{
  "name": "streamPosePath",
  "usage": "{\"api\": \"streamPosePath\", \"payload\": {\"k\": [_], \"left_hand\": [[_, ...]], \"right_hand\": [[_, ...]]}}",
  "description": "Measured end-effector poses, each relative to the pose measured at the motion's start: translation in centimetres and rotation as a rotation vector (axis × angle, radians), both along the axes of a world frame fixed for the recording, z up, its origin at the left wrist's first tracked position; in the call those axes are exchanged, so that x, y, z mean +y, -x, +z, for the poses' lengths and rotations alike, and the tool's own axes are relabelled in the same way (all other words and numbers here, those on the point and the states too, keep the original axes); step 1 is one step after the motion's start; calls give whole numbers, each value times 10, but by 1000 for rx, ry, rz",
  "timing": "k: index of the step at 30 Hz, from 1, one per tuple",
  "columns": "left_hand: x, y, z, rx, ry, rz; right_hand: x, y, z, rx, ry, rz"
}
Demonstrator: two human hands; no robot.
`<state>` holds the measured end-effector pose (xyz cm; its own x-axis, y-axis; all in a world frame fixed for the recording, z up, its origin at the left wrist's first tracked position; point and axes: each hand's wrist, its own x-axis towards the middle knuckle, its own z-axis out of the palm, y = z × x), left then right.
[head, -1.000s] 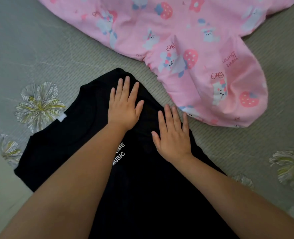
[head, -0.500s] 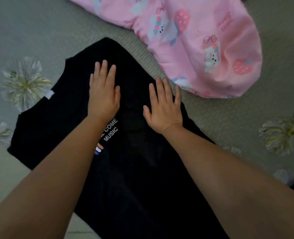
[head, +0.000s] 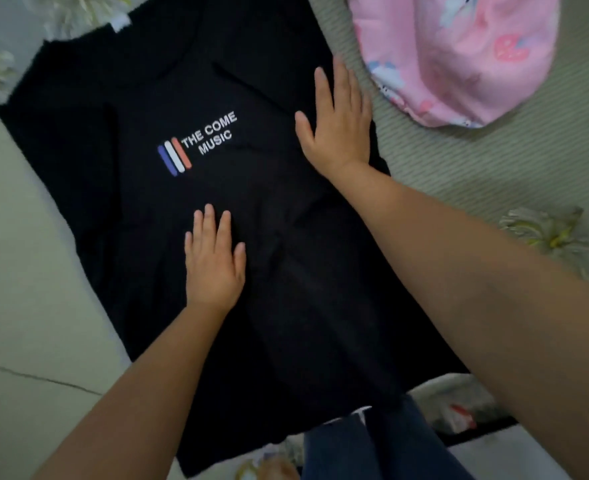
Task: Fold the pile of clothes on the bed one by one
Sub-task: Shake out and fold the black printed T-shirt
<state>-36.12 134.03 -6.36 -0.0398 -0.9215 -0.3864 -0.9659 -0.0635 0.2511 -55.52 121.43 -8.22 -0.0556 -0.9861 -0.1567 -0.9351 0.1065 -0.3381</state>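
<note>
A black T-shirt (head: 120, 209) with a white "THE COME MUSIC" print lies spread flat on the bed, its neck toward the top left. My left hand (head: 213, 261) presses flat on the shirt's middle, just below the print, fingers straight. My right hand (head: 338, 123) lies flat on the shirt's right edge near the sleeve, fingers straight and spread. A pink patterned garment (head: 459, 53) sits bunched at the top right, apart from the shirt.
The bed (head: 494, 161) has a grey-green cover with pale flower prints (head: 549, 233). Dark blue jeans (head: 372, 448) show at the bottom edge under the shirt's hem, with a crumpled white thing (head: 459, 407) beside them.
My left hand has slid down the shirt toward me, uncovering the print. My right hand moved out to the shirt's right edge. The view has shifted down and closer.
</note>
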Motion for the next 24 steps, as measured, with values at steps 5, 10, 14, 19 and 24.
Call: {"api": "streamPosePath", "payload": {"k": [5,10,14,19,24], "left_hand": [[70,14,1,-7,17,26],[143,24,4,-8,-9,18],[206,31,14,-20,-83,4],[244,33,20,-6,-131,4],[250,35,9,-47,-113,17]], "right_hand": [[100,38,14,-79,125,216],[239,103,31,-21,38,144],[296,119,53,-64,-208,-10],[303,125,65,-252,-371,-218],[288,170,76,-221,-282,-194]]}}
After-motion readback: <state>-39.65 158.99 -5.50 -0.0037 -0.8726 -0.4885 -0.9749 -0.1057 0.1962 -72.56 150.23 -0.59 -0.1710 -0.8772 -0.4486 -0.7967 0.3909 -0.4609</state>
